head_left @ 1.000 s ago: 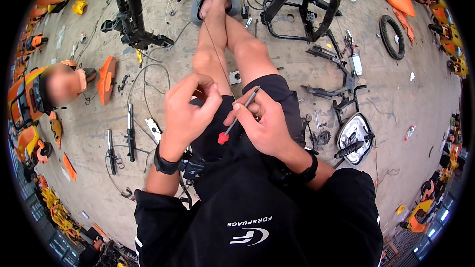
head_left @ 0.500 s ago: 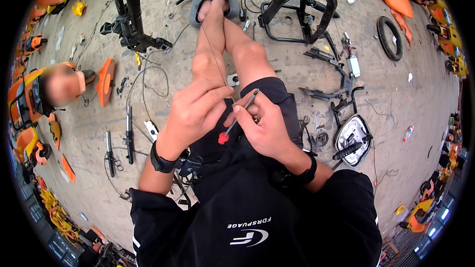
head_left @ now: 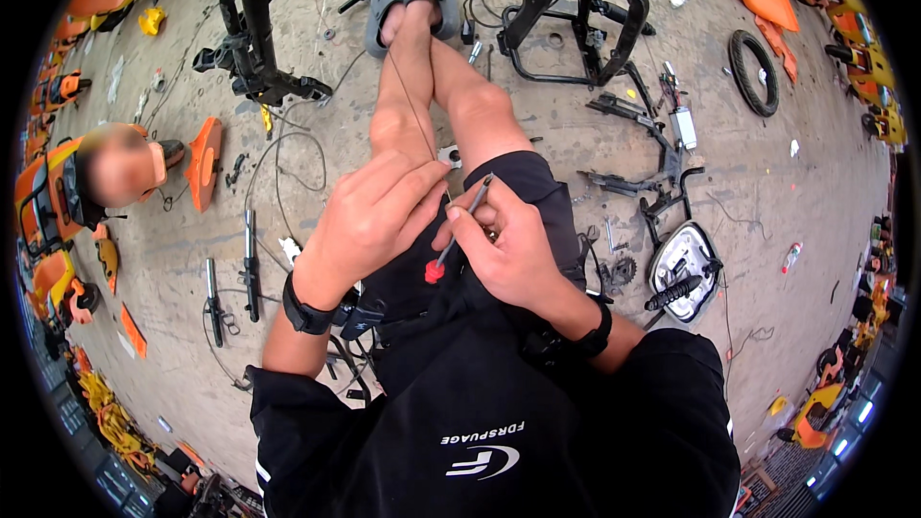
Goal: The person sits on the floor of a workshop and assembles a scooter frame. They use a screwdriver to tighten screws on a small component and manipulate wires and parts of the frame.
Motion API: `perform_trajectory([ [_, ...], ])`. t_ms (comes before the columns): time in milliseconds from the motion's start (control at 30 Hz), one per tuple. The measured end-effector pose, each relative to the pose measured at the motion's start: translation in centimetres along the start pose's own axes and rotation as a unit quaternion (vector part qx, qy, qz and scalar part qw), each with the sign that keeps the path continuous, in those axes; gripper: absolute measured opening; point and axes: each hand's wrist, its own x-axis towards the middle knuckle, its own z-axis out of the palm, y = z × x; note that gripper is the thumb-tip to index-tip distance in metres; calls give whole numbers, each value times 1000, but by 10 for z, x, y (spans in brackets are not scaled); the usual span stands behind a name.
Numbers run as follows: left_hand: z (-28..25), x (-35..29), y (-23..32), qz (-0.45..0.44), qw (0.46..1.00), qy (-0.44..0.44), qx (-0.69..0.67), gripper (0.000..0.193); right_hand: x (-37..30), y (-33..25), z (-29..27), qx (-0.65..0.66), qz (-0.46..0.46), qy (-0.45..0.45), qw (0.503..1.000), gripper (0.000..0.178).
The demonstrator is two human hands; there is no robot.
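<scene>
Over my lap, my left hand (head_left: 369,214) is closed in a pinch on a thin dark wire (head_left: 411,98). That wire runs up between my legs toward the black frame (head_left: 619,67). Just to the right, my right hand (head_left: 504,242) is closed around a thin grey stick-like piece (head_left: 476,200) with a dark tip. A red lump (head_left: 434,271) sits at its lower end, below my fingers. The fingertips of both hands are close together, and the spot between them is partly hidden.
Loose metal brackets (head_left: 662,163), a white-and-black part (head_left: 686,273) and a tyre (head_left: 753,74) lie on the right. Shock absorbers (head_left: 250,264), cables and an orange panel (head_left: 203,163) are on the left. Yellow-orange vehicles line both sides; another person (head_left: 115,168) is at the far left.
My left hand has shifted very slightly left. Both hands keep nearly the same grip, and the grey piece is almost where it was.
</scene>
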Motion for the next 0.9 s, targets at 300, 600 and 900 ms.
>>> perform_trajectory([
  [300, -9, 5, -3, 29, 998, -32, 38, 27, 1, -10, -1, -31, -8, -18, 999, 13],
  [600, -14, 5, 1, 12, 999, -45, 14, 29, 1, -15, -2, -52, 7, -23, 998, 14],
  [900, -7, 2, 1, 47, 996, -16, 74, 31, 1, -11, -2, -39, -12, -15, 999, 14],
])
